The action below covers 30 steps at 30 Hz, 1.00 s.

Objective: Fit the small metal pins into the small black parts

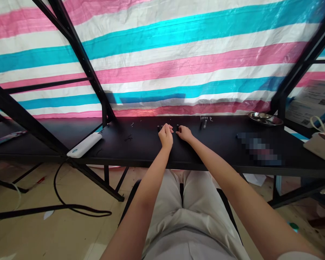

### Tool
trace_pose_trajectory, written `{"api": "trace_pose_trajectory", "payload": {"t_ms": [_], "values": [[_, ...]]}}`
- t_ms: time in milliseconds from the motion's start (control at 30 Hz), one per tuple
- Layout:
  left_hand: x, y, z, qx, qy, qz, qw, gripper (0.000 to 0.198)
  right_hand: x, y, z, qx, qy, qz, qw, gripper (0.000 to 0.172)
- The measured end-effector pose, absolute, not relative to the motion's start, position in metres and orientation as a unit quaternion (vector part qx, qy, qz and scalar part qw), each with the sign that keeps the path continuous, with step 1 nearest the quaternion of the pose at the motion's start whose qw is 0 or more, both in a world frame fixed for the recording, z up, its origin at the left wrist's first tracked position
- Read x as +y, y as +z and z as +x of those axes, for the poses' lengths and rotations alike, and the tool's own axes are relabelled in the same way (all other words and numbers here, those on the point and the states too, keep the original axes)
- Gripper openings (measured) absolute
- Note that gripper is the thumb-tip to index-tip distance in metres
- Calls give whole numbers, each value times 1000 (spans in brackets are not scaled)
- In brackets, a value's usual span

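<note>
Above the middle of the black tabletop, my left hand (166,136) is closed with its fingers curled together. What it holds, if anything, is too small to make out. A short black stick-like piece (158,128) stands or lies just left of its fingers. Close by on the right, my right hand (184,133) rests low at the table with thumb and fingers pinched around a small black piece (177,127). The two hands are a little apart. Farther right lies a row of small whitish bits (205,118), with a short greyish piece (205,124) beside them.
A white power strip (85,145) lies at the left on the black table (146,155). Round metal tray (265,118) sits at the back right, behind a blurred-out item (260,148). A beige bag (321,144) is at far right. Black frame posts (79,57) flank a striped sheet (178,50).
</note>
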<state>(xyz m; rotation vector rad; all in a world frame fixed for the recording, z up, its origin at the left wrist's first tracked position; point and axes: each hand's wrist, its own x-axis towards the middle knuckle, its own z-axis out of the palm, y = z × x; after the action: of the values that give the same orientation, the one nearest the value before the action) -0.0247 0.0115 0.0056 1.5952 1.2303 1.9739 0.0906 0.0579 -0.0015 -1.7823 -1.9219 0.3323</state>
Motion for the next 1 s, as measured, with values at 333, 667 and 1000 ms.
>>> {"api": "trace_pose_trajectory", "payload": {"t_ms": [333,667,1000], "values": [[8,6,-26,448,659,587,142,49,65,4,75,-658,153,-692,255,14],[10,1,-26,466,601,643,88,51,66,12,83,-675,172,-686,208,25],[1,3,-18,457,474,752,29,50,45,23,202,-710,134,-687,72,18]]}}
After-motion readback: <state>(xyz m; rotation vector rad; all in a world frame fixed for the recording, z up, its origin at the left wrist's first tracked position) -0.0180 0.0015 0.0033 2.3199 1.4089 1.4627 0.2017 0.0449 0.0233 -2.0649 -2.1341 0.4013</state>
